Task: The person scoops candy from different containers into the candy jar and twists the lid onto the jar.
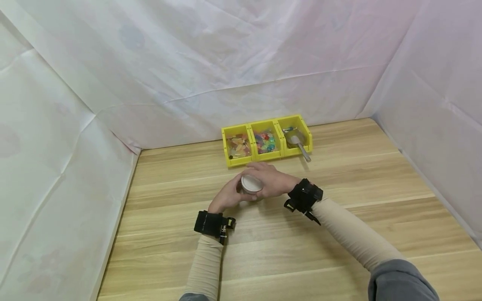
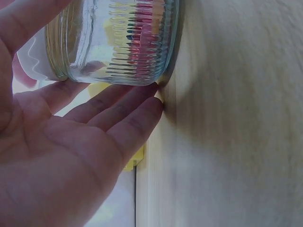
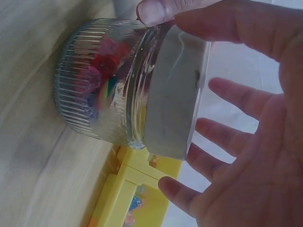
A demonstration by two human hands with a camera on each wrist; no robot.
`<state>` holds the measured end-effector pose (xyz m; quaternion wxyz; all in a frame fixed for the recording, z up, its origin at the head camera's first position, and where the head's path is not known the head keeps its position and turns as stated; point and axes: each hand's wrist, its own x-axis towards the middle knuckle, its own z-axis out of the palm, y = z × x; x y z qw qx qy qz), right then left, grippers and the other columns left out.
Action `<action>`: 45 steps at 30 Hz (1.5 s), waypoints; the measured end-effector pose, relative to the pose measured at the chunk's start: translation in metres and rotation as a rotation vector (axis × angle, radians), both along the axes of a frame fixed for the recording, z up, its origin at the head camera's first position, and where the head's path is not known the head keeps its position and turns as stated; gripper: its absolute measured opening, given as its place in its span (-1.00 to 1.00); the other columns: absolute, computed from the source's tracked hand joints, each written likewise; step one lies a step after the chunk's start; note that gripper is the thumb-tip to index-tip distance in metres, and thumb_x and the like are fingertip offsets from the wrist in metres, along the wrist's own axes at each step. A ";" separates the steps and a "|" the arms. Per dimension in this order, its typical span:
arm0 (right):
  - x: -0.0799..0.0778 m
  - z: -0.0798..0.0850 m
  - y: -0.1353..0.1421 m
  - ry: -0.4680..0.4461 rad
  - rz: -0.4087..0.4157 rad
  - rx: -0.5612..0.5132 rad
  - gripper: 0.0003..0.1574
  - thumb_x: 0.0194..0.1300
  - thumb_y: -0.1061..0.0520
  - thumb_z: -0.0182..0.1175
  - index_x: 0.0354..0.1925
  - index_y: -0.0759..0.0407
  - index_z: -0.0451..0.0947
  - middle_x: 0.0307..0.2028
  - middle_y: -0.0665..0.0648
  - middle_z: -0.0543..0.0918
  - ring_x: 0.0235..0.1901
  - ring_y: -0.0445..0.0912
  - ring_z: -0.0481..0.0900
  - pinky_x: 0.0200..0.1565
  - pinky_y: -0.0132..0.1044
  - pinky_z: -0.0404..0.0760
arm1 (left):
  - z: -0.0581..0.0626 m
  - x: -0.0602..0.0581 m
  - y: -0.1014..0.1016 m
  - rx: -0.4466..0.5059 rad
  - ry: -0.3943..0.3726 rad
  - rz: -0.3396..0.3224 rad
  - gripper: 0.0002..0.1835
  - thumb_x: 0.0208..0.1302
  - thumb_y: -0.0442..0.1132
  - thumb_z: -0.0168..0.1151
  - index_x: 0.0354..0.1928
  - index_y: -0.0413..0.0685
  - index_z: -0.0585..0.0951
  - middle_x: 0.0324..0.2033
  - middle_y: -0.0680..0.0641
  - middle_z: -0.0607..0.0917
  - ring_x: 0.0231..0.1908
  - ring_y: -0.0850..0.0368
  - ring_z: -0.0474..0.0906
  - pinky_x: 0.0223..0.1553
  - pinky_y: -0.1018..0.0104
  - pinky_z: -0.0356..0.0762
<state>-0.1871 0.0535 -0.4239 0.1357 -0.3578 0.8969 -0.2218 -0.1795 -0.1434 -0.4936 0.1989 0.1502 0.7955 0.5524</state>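
Observation:
A ribbed glass jar (image 2: 94,42) stands on the wooden table with small red, pink and other coloured pieces (image 3: 103,66) inside. On top of it sits a white lid (image 1: 251,183). My left hand (image 1: 228,195) holds the jar from the left, thumb on the near side and fingers round the far side. From the right, my right hand (image 1: 275,180) grips about the lid, its thumb (image 3: 213,21) against the near edge and the other fingers spread along the far side. In the right wrist view the left thumb tip (image 3: 152,12) presses near the jar's neck.
Behind the jar is a yellow three-compartment bin (image 1: 234,164). Its left and middle compartments hold small coloured pieces (image 1: 266,143); a metal scoop (image 1: 301,147) leans out of the right one. White cloth (image 1: 211,54) walls the back and sides of the table (image 1: 169,251).

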 end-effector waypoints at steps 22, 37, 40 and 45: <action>0.001 -0.001 -0.006 0.025 -0.085 0.019 -0.17 0.05 0.04 0.51 0.28 0.03 0.43 0.23 0.18 0.44 0.21 0.11 0.32 0.18 0.09 0.34 | 0.002 -0.001 0.001 0.009 0.006 -0.008 0.01 0.00 -0.30 0.56 0.46 0.40 0.25 0.37 0.05 0.41 0.37 -0.02 0.29 0.42 -0.05 0.19; 0.008 -0.010 -0.011 0.144 -0.204 0.098 -0.06 0.08 -0.25 0.46 0.32 0.03 0.37 0.13 0.18 0.46 0.10 0.09 0.37 -0.04 -0.03 0.31 | 0.000 -0.001 -0.002 -0.027 0.005 -0.004 -0.02 0.01 -0.30 0.55 0.48 0.23 0.26 0.38 -0.02 0.42 0.41 -0.02 0.25 0.46 0.01 0.13; 0.010 -0.011 -0.012 0.157 -0.230 0.105 -0.09 0.07 -0.27 0.45 0.29 0.02 0.39 0.10 0.18 0.47 0.07 0.09 0.38 -0.09 -0.06 0.30 | 0.000 -0.001 -0.002 -0.023 0.011 -0.007 -0.01 0.00 -0.33 0.55 0.48 0.22 0.26 0.38 -0.02 0.42 0.42 -0.02 0.24 0.46 0.00 0.14; 0.013 -0.012 -0.016 0.166 -0.277 0.120 -0.07 0.06 -0.30 0.44 0.29 0.03 0.41 0.11 0.20 0.47 0.06 0.11 0.38 -0.12 -0.06 0.29 | -0.001 -0.001 -0.002 -0.019 0.004 -0.007 0.01 -0.01 -0.37 0.54 0.48 0.25 0.26 0.39 -0.01 0.40 0.44 0.01 0.21 0.47 0.02 0.13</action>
